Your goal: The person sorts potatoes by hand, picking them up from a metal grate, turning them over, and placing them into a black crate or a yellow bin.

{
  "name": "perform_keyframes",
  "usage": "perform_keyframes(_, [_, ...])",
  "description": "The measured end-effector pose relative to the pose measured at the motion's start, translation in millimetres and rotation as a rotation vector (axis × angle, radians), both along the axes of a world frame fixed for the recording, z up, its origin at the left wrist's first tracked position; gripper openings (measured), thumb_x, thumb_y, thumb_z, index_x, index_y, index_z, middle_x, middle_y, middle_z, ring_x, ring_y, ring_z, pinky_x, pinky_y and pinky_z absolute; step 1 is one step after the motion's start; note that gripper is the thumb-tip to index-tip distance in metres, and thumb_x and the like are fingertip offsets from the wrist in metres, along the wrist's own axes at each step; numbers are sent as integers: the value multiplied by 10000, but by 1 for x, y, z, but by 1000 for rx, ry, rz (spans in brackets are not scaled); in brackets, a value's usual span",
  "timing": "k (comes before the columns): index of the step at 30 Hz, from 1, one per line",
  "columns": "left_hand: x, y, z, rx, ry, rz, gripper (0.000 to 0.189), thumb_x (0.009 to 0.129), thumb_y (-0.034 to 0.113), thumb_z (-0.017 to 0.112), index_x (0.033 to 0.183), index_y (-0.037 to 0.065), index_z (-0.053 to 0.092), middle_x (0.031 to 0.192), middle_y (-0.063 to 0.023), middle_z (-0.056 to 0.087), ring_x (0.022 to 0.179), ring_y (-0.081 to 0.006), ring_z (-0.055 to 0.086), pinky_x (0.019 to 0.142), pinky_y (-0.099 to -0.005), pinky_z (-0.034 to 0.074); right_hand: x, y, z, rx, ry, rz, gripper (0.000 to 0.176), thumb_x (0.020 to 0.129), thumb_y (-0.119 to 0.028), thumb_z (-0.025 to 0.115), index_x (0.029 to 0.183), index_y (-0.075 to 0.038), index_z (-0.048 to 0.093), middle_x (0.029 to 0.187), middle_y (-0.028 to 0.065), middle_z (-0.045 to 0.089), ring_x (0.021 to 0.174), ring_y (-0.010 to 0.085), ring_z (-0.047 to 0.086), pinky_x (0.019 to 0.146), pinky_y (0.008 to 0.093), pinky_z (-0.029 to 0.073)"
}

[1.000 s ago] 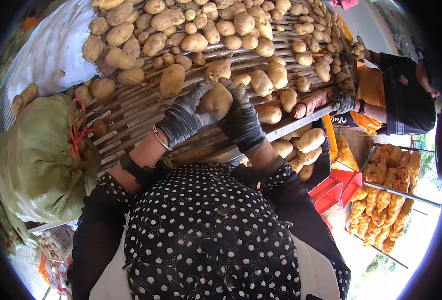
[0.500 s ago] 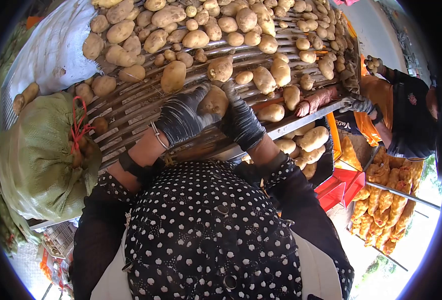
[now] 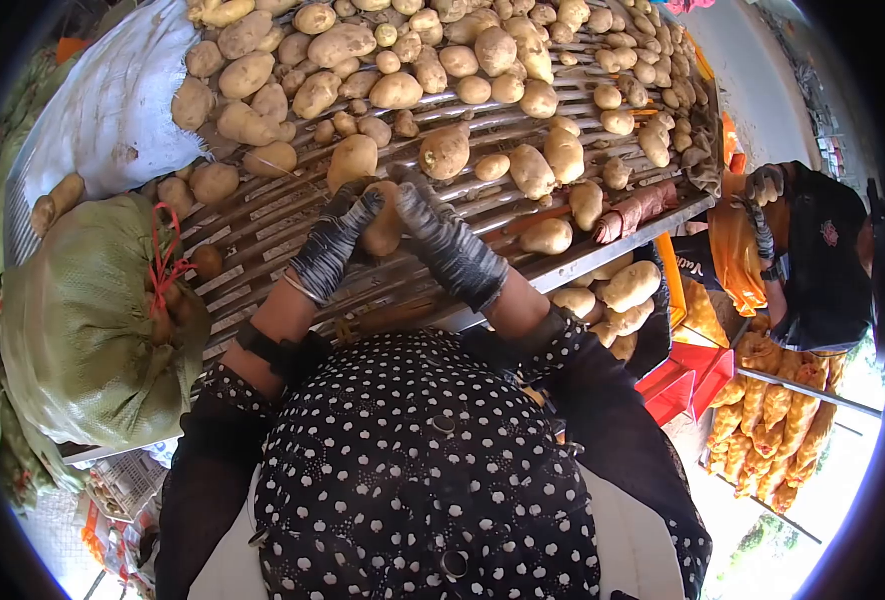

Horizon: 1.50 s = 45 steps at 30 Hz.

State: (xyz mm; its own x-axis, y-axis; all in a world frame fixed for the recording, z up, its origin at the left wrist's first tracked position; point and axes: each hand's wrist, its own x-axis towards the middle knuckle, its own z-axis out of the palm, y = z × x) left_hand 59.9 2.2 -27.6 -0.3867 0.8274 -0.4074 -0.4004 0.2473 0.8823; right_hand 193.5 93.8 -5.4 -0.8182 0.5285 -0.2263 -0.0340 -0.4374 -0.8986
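Observation:
A brown potato (image 3: 384, 222) is gripped between my two gloved hands, low over the slatted rack (image 3: 253, 270). My left hand (image 3: 337, 243), in a dark streaked glove, has its fingers closed on the potato's left side. From the right, my right hand (image 3: 445, 238) presses the same potato, thumb and fingers bent round it. Just beyond my left fingers lies another potato (image 3: 353, 160) on the slats. A larger lumpy potato (image 3: 445, 152) rests beyond my right hand.
Many potatoes (image 3: 393, 90) cover the rack's far side. A tied green sack (image 3: 93, 320) and a white sack (image 3: 113, 120) stand left. Beyond the metal edge (image 3: 603, 258), potatoes (image 3: 631, 286) fill a dark container near a red crate (image 3: 678, 380). A gloved co-worker (image 3: 823, 250) is at right.
My hands have moved left with the potato, which now stands more upright between them. The co-worker's hand has left the rack's edge, and both their hands are now close together.

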Motion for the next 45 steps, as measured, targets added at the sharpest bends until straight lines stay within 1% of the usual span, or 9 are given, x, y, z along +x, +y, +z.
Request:
perform_keyframes(5, [-42, -13, -1, 332, -1013, -219, 677, 866, 545, 478, 1262, -2, 425, 1155, -201, 553, 971, -343, 600, 704, -469, 565, 24, 21, 57, -185, 61, -7, 662, 897, -496, 481, 1356, -46, 321, 1155, 172, 560, 923, 225, 605, 749, 362, 534])
perform_keyframes(14, [-33, -13, 8, 419, -1146, -50, 665, 868, 495, 516, 1270, -25, 414, 1211, -196, 513, 1095, -306, 533, 955, -407, 455, 26, 21, 28, 150, -85, 123, 422, 831, -221, 677, 1141, 17, 517, 971, 107, 619, 788, 136, 593, 670, 270, 502])
perform_keyframes(19, [-11, -8, 21, 208, 193, -5, 651, 852, 428, 604, 1275, -33, 421, 1189, -152, 540, 1083, -216, 527, 969, -315, 405, 16, 16, 24, 656, -304, 125, 428, 801, -277, 706, 1069, 23, 560, 845, 99, 619, 757, 134, 583, 684, 304, 488])
perform_keyframes(34, [-53, 3, 51, -7, 75, -143, 504, 828, 395, 630, 1146, 10, 561, 1140, -149, 595, 1051, -252, 572, 901, -357, 442, 62, 17, 5, -864, 385, -59, 654, 843, -536, 538, 1226, -11, 470, 1177, 171, 554, 1079, 292, 550, 940, 456, 448])
perform_keyframes(36, [-66, 13, 30, -334, 1404, -138, 583, 844, 358, 599, 1301, 47, 412, 1147, -180, 595, 1036, -285, 579, 848, -376, 471, 69, 11, 13, -856, 418, -125, 654, 843, -537, 537, 1224, -9, 472, 1180, 172, 553, 1083, 295, 548, 940, 456, 449])
perform_keyframes(38, [-56, 21, 26, -273, 1395, -223, 597, 798, 348, 639, 1267, 33, 444, 1144, -206, 582, 1040, -319, 570, 873, -388, 454, 87, 7, 13, -911, 496, -80, 661, 844, -538, 532, 1228, -4, 471, 1190, 172, 550, 1092, 284, 544, 944, 447, 449])
perform_keyframes(41, [-69, 37, -37, -152, 1241, -310, 702, 744, 327, 676, 1303, 6, 398, 1242, -230, 506, 1136, -357, 497, 957, -401, 392, 94, 6, -88, 391, 260, -112, 613, 820, -540, 570, 1175, -42, 535, 1165, 203, 555, 1088, 304, 547, 867, 439, 492])
perform_keyframes(43, [-65, 50, -38, -127, 1270, -357, 826, 702, 373, 707, 1339, -19, 358, 1295, -248, 460, 1186, -352, 461, 995, -392, 366, 128, -22, 20, -688, 506, -317, 505, 829, -477, 600, 1086, -42, 578, 1112, 186, 580, 1022, 284, 584, 855, 413, 498])
perform_keyframes(45, [-61, 52, -42, -181, 1628, -309, 718, 671, 238, 744, 1269, -16, 438, 1247, -196, 517, 1147, -313, 500, 974, -368, 382, 155, -37, 20, -662, 532, -368, 446, 829, -414, 621, 1047, -28, 571, 1057, 157, 597, 948, 266, 611, 861, 397, 494])
